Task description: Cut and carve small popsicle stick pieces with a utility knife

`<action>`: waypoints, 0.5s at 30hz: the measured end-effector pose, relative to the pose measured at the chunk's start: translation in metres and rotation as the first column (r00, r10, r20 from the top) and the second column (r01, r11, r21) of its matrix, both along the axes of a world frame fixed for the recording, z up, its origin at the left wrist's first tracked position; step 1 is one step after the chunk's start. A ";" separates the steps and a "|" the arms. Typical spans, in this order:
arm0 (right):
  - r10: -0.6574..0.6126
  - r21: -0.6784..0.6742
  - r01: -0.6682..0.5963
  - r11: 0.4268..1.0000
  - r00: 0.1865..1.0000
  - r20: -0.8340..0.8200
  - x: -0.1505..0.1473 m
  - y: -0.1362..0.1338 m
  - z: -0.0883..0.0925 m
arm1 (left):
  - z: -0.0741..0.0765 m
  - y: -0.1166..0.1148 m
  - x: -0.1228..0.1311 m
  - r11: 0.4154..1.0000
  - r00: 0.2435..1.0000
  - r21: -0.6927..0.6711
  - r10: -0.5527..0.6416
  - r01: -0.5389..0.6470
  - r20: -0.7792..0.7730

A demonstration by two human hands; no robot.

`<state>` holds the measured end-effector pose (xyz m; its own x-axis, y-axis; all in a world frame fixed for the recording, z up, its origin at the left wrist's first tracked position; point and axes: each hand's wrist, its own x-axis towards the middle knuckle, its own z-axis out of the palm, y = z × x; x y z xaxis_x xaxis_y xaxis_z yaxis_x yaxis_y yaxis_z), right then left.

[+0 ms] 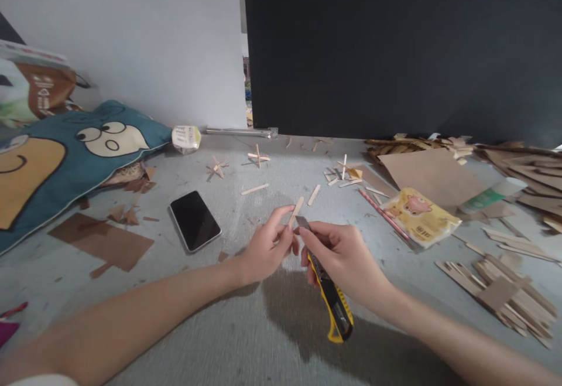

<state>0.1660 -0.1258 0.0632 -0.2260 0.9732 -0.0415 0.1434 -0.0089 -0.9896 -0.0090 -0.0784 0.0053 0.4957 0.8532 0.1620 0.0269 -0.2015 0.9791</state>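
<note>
- Left hand (263,252) pinches a wooden stick (296,210), tilted upward.
- Right hand (345,257) grips a yellow knife (332,301), blade touching the stick.
- Phone (194,220) lies nearby.

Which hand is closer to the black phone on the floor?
Left. The left hand, pinching a wooden stick, is just right of the phone; the right hand, gripping the yellow knife, is farther right, beyond the left hand.

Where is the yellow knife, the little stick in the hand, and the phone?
yellow knife (337,313), head view, on its yellow-and-black handle.
little stick (298,207), head view, on its free upper end.
phone (195,220), head view, middle of its dark screen.
</note>
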 end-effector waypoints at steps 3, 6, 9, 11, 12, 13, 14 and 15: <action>-0.002 0.006 0.002 1.000 1.000 0.001 0.000 0.000 -0.001 | -0.001 -0.001 0.000 1.000 1.000 0.002 0.001 -0.001 -0.020; 0.002 0.008 -0.002 1.000 1.000 0.007 0.000 0.000 0.000 | -0.001 -0.001 0.000 1.000 1.000 0.015 0.006 -0.006 -0.022; 0.007 0.010 -0.007 1.000 1.000 0.014 0.000 0.001 0.001 | 0.000 -0.001 0.000 1.000 1.000 0.021 0.000 0.000 -0.027; 0.006 0.021 -0.006 1.000 1.000 0.023 0.000 0.001 0.001 | -0.001 -0.001 -0.001 1.000 1.000 0.027 0.000 0.000 -0.028; 0.005 0.027 -0.006 1.000 1.000 0.028 0.001 0.002 0.000 | -0.001 -0.001 -0.001 1.000 1.000 0.027 0.002 -0.001 -0.029; 0.007 0.033 -0.008 0.999 0.999 0.034 0.001 0.002 0.000 | -0.001 -0.001 -0.001 1.000 0.999 0.027 0.004 -0.003 -0.032; 0.010 0.037 -0.011 0.999 0.999 0.039 0.000 0.002 0.000 | -0.001 -0.001 -0.001 1.000 0.999 0.026 0.007 -0.006 -0.038; 0.013 0.039 -0.014 0.999 0.999 0.041 0.000 0.002 -0.001 | -0.001 -0.001 -0.001 1.000 0.999 0.025 0.008 -0.007 -0.046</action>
<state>0.1664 -0.1238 0.0625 -0.2380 0.9712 -0.0123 0.1832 0.0325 -0.9825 -0.0103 -0.0794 0.0043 0.4964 0.8532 0.1600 0.0733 -0.2249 0.9716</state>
